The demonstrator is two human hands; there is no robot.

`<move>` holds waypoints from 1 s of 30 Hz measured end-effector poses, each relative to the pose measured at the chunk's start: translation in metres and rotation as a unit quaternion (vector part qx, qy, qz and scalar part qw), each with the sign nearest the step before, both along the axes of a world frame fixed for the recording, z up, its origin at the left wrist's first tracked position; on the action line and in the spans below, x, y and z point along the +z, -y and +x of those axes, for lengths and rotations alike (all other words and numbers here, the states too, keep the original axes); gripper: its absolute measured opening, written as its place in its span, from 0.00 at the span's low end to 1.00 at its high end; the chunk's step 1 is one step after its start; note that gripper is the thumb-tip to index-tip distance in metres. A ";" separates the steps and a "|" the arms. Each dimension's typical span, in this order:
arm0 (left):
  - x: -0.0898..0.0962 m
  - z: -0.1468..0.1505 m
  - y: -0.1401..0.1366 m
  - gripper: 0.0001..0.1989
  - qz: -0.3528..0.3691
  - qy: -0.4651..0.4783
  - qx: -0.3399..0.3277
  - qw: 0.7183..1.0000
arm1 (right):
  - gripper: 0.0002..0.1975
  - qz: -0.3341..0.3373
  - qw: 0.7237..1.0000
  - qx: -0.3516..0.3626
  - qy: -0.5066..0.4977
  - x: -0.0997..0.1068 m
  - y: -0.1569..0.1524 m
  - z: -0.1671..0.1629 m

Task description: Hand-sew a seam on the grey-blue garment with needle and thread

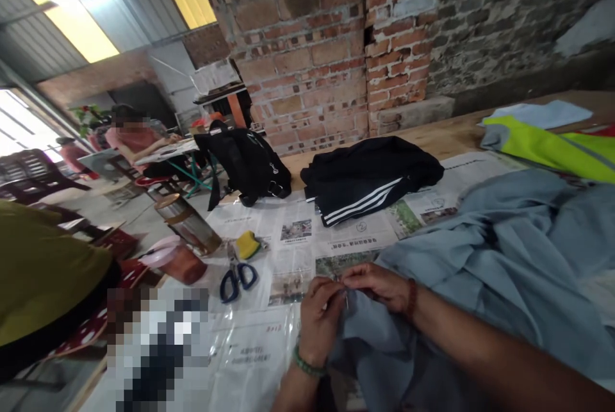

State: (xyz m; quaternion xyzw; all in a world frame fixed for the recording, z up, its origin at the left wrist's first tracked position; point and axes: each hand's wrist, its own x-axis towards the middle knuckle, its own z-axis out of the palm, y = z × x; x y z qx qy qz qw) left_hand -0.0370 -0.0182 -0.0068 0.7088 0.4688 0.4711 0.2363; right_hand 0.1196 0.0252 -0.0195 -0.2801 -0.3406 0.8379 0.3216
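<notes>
Blue-grey cloth lies in folds over the right side of the table, and one edge of it rises to my fingers. My left hand, with a green bead bracelet at the wrist, pinches that edge. Close against it, the fingertips of my right hand are pressed together on the same edge; a dark red bracelet circles that wrist. A thin bright sliver shows between the fingertips, too small to name. Dark-blue-handled scissors lie left of my hands, near a yellow and green sponge.
Newspaper under clear plastic covers the table. A metal flask and a reddish-brown cup stand at the left edge. Behind are a black bag, dark striped clothing and a yellow vest. A person in olive clothing is close left.
</notes>
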 end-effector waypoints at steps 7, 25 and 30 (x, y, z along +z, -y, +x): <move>0.000 0.005 -0.007 0.13 -0.295 0.233 -0.015 0.926 | 0.17 0.099 0.983 -0.139 0.064 0.001 -0.008 -0.001; -0.002 0.011 -0.008 0.07 -0.391 0.400 -0.043 0.828 | 0.15 0.055 0.993 -0.107 -0.009 0.000 -0.012 0.006; -0.002 0.011 -0.007 0.07 -0.393 0.375 -0.065 0.837 | 0.14 0.021 0.997 -0.047 -0.063 -0.002 -0.011 0.010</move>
